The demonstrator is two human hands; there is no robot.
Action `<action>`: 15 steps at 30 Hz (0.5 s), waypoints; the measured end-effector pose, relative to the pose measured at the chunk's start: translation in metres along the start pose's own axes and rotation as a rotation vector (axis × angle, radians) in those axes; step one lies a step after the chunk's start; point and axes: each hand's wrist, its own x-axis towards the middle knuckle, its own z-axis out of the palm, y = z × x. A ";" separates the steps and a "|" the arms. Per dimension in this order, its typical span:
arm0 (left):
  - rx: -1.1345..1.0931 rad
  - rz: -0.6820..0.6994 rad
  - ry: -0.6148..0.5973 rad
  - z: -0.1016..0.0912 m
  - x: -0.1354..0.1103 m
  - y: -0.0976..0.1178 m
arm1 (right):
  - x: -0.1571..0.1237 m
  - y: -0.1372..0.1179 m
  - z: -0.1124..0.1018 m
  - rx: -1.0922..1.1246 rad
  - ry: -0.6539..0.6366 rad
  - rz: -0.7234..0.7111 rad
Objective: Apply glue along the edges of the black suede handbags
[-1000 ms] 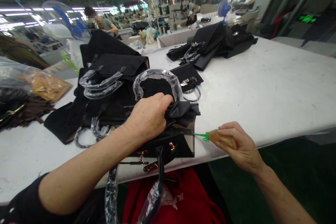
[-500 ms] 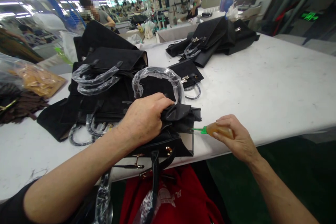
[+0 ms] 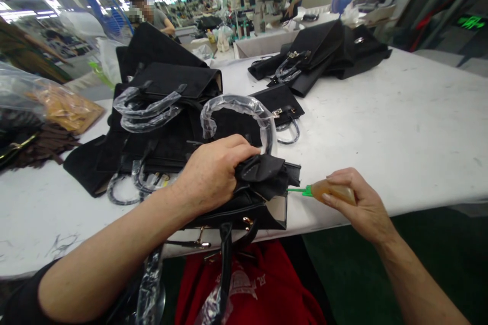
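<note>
My left hand (image 3: pixel 217 170) is closed on the upper part of a black handbag (image 3: pixel 236 216) lying at the table's front edge. Dark lining or leather bunches up beside its thumb. One plastic-wrapped handle (image 3: pixel 238 104) arches up behind that hand; another black handle (image 3: pixel 225 249) hangs down over the edge. My right hand (image 3: pixel 358 200) grips a squeeze bottle (image 3: pixel 331 193) of amber liquid, probably glue, between thumb and fingers. The bottle lies level, and its thin green nozzle (image 3: pixel 299 190) points left at the handbag's open right end. Whether the tip touches the bag, I cannot tell.
Several black handbags (image 3: pixel 175 81) with plastic-wrapped handles are heaped at left on the white table (image 3: pixel 412 127). More black bags (image 3: pixel 320 53) lie at the back. A plastic bag of tan pieces (image 3: pixel 68 106) sits far left, near a blue fan (image 3: pixel 95 10). Other people work in the background.
The whole view has shifted slightly, so the scene sits a little further right. The right hand and bottle have drawn slightly away from the handbag. The left hand keeps its hold.
</note>
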 end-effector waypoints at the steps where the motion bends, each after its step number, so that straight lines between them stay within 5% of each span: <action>1: -0.003 0.008 0.001 0.000 0.000 -0.001 | 0.000 -0.001 0.000 -0.010 -0.012 0.001; 15: -0.060 0.030 0.002 0.001 -0.009 0.001 | -0.015 0.000 -0.001 0.004 -0.033 -0.020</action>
